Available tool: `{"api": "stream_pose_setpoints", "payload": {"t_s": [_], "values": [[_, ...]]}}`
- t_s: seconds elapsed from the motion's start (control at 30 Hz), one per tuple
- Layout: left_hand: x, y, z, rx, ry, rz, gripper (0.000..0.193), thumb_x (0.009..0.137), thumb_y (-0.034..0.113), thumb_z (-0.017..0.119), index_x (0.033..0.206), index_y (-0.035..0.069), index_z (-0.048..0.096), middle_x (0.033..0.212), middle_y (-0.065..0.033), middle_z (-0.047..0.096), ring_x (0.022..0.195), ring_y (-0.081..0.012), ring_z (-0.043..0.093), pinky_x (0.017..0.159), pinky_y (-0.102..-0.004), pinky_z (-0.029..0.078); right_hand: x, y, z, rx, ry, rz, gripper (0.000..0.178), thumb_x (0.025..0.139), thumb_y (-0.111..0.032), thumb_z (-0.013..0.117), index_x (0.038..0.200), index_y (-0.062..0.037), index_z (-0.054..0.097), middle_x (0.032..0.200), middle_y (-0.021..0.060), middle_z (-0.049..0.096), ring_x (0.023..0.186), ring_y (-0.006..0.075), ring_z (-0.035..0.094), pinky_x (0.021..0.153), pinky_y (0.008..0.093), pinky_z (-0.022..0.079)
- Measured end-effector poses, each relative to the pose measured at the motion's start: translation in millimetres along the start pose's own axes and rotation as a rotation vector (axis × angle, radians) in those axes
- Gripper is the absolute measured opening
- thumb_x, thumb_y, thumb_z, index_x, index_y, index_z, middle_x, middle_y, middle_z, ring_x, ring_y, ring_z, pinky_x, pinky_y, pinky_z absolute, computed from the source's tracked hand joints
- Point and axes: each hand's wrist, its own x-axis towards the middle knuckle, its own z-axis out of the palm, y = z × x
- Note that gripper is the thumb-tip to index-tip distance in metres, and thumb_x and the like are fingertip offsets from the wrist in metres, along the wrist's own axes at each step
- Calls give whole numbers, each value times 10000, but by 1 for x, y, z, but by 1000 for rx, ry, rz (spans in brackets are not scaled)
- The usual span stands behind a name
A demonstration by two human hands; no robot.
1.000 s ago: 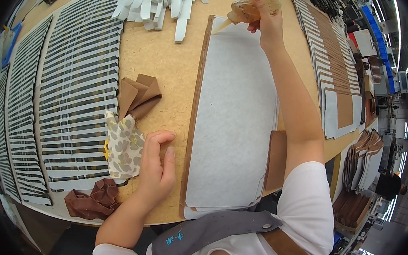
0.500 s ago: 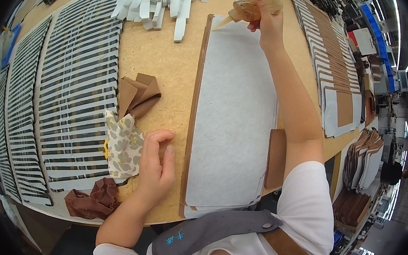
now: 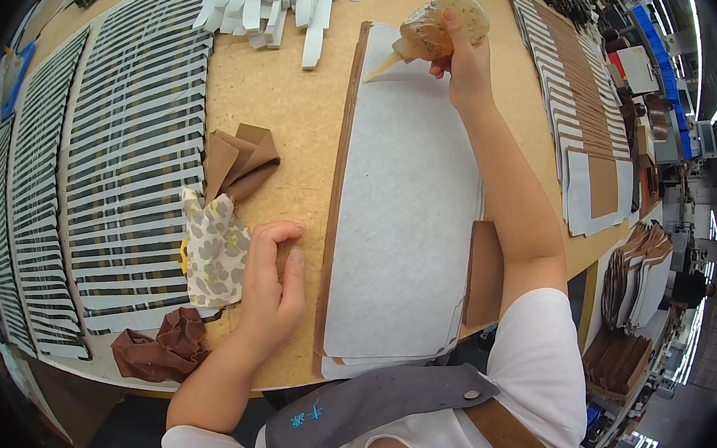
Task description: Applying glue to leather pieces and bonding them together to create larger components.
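My right hand (image 3: 465,60) is wrapped round a squeeze bottle (image 3: 436,28) of cloudy, yellowish plastic, tipped on its side. Its pointed nozzle angles down to the left edge of a long pale grey sheet (image 3: 404,212), near the far end. That sheet tops a stack of panels whose brown edges (image 3: 336,200) show along the left. Left of the stack, my left hand (image 3: 272,285) rests on the table with fingers loosely curled and thumb apart, holding nothing I can see. Beside it lies a crumpled patterned cloth (image 3: 214,256).
Brown folded material (image 3: 240,162) and a dark red-brown cloth (image 3: 162,349) lie to the left. Beyond are rows of striped strips (image 3: 138,157). White strips (image 3: 283,11) are heaped at the far side. A brown piece (image 3: 484,273) sits under my right forearm; layered brown-and-white panels (image 3: 586,122) lie further right.
My right hand has moved the bottle slightly nearer and left, so the nozzle tip has travelled down the sheet's left edge. My left hand has barely moved.
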Motion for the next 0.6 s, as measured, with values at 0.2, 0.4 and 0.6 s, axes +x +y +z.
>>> {"api": "stream_pose_setpoints", "payload": {"t_s": [0.2, 0.4, 0.6], "values": [[1, 1, -1, 2, 0, -1, 225, 843, -55, 466, 1064, -16, 478, 1038, -152, 503, 974, -274, 516, 881, -327, 412, -14, -4, 3, 4, -14, 13, 457, 866, -459, 613, 962, -20, 529, 724, 81, 596, 429, 104, 489, 357, 213, 369], [1, -1, 0, 4, 3, 10, 224, 845, -57, 463, 1065, -17, 477, 1036, -153, 501, 967, -266, 518, 872, -320, 418, -24, -10, 4, -20, -19, -14, 457, 870, -452, 611, 980, -18, 520, 735, 83, 595, 438, 106, 495, 357, 217, 365], [-1, -1, 0, -4, 10, 10, 221, 854, -50, 460, 1071, -16, 478, 1034, -150, 503, 965, -260, 520, 872, -319, 420, -37, -12, 5, -16, -49, 8, 461, 872, -449, 609, 997, -14, 517, 755, 80, 597, 463, 106, 511, 358, 211, 374]]}}
